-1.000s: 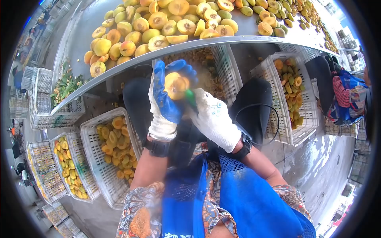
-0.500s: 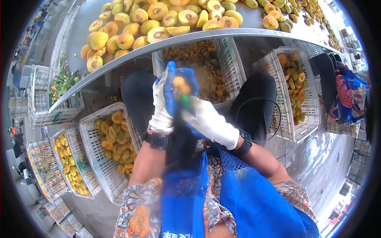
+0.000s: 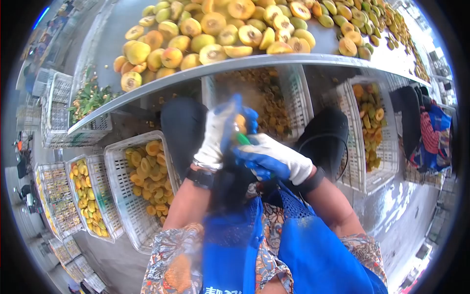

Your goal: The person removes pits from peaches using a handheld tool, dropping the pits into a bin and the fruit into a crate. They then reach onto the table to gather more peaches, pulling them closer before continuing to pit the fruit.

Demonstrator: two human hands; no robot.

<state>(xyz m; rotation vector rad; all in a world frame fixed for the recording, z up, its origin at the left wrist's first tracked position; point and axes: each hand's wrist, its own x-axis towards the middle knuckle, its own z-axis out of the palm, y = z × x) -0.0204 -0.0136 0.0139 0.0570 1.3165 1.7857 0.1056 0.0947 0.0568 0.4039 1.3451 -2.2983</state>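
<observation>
Gloved in white and blue, my left hand is closed around a yellow peach half, whose cut side shows between thumb and fingers. My right hand, in a matching glove, grips a small tool with a green handle and holds it against the fruit. The tool's working end is blurred and hidden by the peach. Both hands are above my lap, in front of the table edge. Below and beyond them stands a white crate holding pits and scraps.
Halved peaches are heaped on the metal table. A crate of peach halves stands at my left, another crate at my right. Green leaves lie at the table's left corner. Another person sits at far right.
The view has shifted, so the scene sits slightly lower and to the right. My right hand has turned, showing more of its blue palm and the green handle. The peach half stays in my left hand.
</observation>
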